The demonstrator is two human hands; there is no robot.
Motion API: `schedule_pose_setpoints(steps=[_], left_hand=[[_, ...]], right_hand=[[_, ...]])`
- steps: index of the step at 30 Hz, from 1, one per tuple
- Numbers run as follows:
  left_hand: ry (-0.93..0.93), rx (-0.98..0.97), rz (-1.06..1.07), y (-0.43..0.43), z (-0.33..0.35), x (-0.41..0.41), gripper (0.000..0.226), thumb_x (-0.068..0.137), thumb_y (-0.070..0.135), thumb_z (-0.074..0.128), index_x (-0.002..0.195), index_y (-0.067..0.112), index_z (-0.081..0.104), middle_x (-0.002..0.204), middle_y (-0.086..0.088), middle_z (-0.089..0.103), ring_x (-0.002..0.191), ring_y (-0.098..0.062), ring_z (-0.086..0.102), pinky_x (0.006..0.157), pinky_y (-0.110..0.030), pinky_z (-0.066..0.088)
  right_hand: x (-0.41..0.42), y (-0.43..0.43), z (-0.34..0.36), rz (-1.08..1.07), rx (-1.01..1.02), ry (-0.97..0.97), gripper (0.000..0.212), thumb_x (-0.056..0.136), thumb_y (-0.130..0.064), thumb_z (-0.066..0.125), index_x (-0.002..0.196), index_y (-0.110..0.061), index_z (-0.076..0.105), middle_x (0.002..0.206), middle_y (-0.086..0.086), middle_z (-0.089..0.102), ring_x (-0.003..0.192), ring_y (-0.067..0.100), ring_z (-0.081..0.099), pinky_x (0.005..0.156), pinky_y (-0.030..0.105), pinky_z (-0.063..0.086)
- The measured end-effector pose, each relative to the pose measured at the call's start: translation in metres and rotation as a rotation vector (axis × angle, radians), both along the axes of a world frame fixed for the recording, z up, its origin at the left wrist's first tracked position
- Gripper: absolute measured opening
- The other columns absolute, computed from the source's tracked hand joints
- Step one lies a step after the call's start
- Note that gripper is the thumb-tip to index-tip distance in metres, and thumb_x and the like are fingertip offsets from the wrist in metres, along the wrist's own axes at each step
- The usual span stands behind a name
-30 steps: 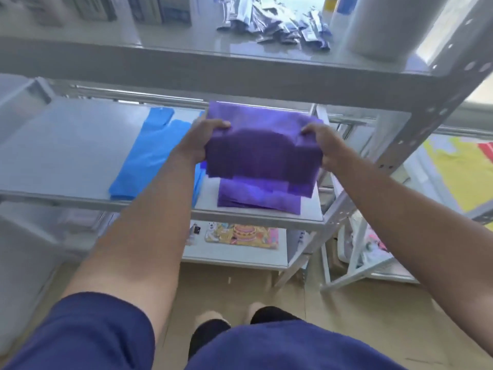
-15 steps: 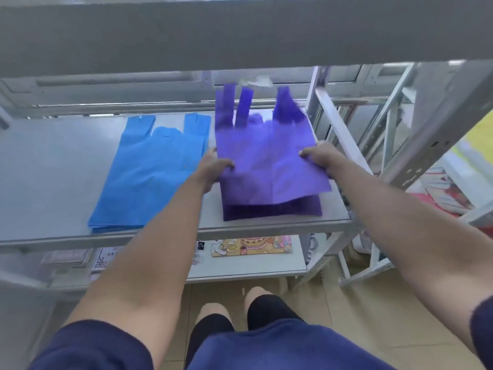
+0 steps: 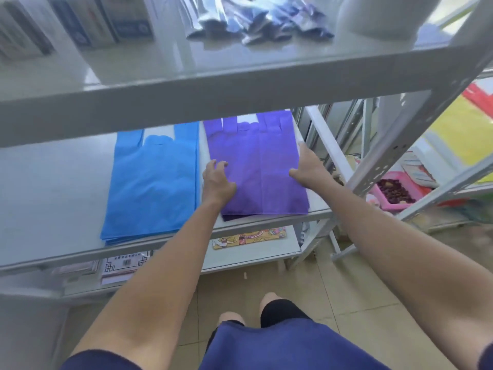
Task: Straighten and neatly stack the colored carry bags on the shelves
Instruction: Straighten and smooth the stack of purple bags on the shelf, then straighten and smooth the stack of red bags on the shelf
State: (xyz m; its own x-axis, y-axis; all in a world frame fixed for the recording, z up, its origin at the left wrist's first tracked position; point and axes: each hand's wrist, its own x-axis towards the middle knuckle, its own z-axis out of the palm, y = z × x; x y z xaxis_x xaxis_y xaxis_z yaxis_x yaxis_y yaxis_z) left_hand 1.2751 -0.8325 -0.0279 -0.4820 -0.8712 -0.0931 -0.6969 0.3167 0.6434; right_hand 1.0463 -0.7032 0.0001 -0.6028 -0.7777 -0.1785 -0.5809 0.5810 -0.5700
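Purple bags [image 3: 256, 166]: stack lies flat on the middle shelf [image 3: 53, 188], at its 3 o'clock end, handles pointing to 12 and tucked under the upper shelf [image 3: 240, 94]. Blue bags [image 3: 152, 182] lie just beside it at 9 o'clock, narrow gap between, same orientation.

Hands bracket the purple stack:
- left hand [image 3: 217, 180] at its 9 o'clock edge, fingers bent, tips on the top bag. Looks like pressing rather than pinching, but motion blur makes that hard to confirm.
- right hand [image 3: 306, 169] at the 3 o'clock edge, fingers straight toward 12, thumb out across the fabric. Open, gripping nothing.

Why this hold: one hand per long side lets the person squeeze the edges into line and flatten the top layer at once. Thin floppy material slides layer on layer, so side pressure plus a light press makes sense.

Status, my read: purple stack is placed and nearly square. A darker sliver shows at the 6–7 o'clock corner, so lower bags sit slightly proud of the top one. Next move probably calls for nudging that front edge back.

Risk: the stack's 3 o'clock edge sits near the shelf end, so an overpush could hang it off.

Also in view: printed bag [image 3: 249, 237] on the lower shelf at 6 o'clock, pink tray [image 3: 397, 193] on the next rack at 3.
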Motion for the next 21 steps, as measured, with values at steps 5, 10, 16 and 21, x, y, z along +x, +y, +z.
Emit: schedule_pose_setpoints(steps=[5,10,16,21], left_hand=[[0.014,-0.328,-0.369,0.075,0.046,0.005,0.086,0.075,0.002,0.059,0.158,0.008,0.034,0.169,-0.015,0.023,0.156,-0.033,0.023,0.122,-0.046,0.03],[0.078,-0.445,-0.785,0.16,0.056,-0.005,0.094,0.077,0.011,0.062,0.163,0.008,0.023,0.172,-0.008,0.016,0.16,-0.023,0.014,0.124,-0.044,0.028],[0.11,-0.452,-0.959,0.261,0.064,-0.092,0.093,0.08,0.014,0.063,0.163,0.006,0.022,0.172,-0.009,0.015,0.16,-0.022,0.013,0.126,-0.044,0.025],[0.166,-0.553,-1.07,0.363,0.09,-0.213,0.092,0.088,0.019,0.059,0.165,0.006,0.009,0.174,-0.01,0.003,0.161,-0.023,0.002,0.127,-0.048,0.02]], right_hand=[[0.059,0.071,0.049,0.066,-0.179,0.192,0.08,0.084,-0.007,0.065,0.157,-0.005,0.032,0.159,0.022,0.037,0.148,0.038,0.036,0.12,0.049,0.033],[0.094,0.177,0.059,0.04,-0.09,0.232,0.079,0.087,-0.011,0.063,0.159,-0.013,0.031,0.166,0.013,0.03,0.155,0.027,0.025,0.125,0.045,0.028],[0.041,0.308,0.076,-0.372,-0.051,0.422,0.09,0.077,-0.01,0.067,0.16,-0.015,0.03,0.169,0.009,0.025,0.157,0.027,0.021,0.117,0.051,0.036],[-0.04,0.425,0.099,-0.678,-0.029,0.508,0.087,0.085,-0.014,0.064,0.162,-0.018,0.025,0.172,0.005,0.016,0.159,0.025,0.012,0.117,0.051,0.033]])
